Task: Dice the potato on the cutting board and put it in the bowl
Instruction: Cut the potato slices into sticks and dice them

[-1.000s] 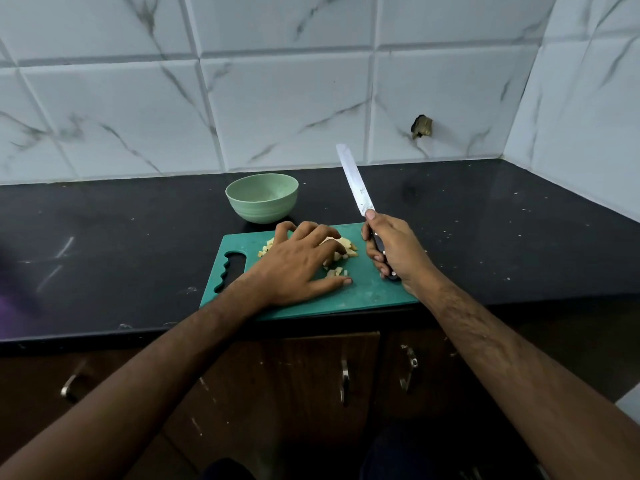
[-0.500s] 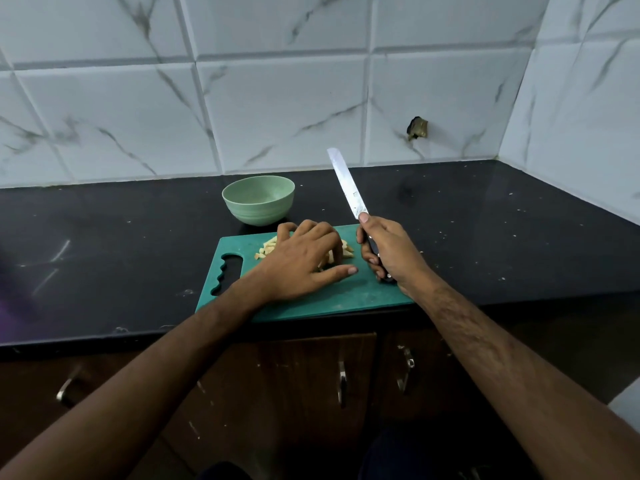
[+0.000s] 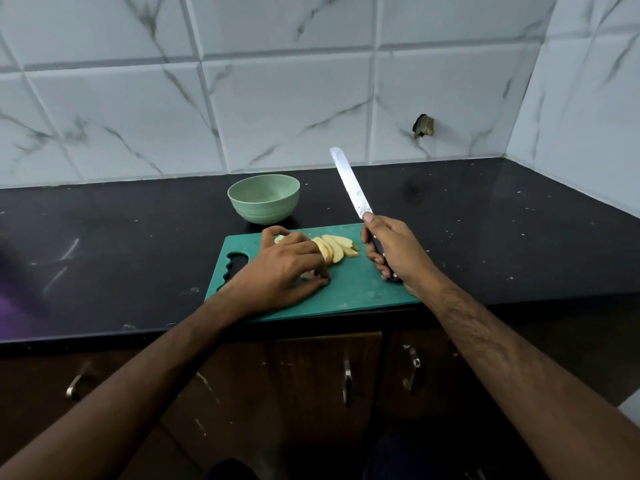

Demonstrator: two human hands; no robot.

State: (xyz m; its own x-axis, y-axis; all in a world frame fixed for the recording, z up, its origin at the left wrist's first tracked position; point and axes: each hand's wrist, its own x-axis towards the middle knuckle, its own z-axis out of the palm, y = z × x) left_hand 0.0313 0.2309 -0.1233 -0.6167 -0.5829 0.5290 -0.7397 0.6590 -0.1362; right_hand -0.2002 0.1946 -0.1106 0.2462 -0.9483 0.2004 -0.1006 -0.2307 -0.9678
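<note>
We gripped the knife (image 3: 350,183) in our right hand (image 3: 394,252), blade raised away from us. The potato slices (image 3: 334,249) lay fanned on the cutting board (image 3: 353,289), between both hands, touching our curled left hand (image 3: 284,268); we judged the bowl (image 3: 264,198) empty beyond.

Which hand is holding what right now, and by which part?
The right hand grips the knife by its dark handle, blade raised. The left hand rests on the potato slices on the cutting board; no clear grip shows.

Left hand (image 3: 284,268) seemingly gripping potato slices (image 3: 334,247); right hand (image 3: 394,251) raises knife (image 3: 350,183).
</note>
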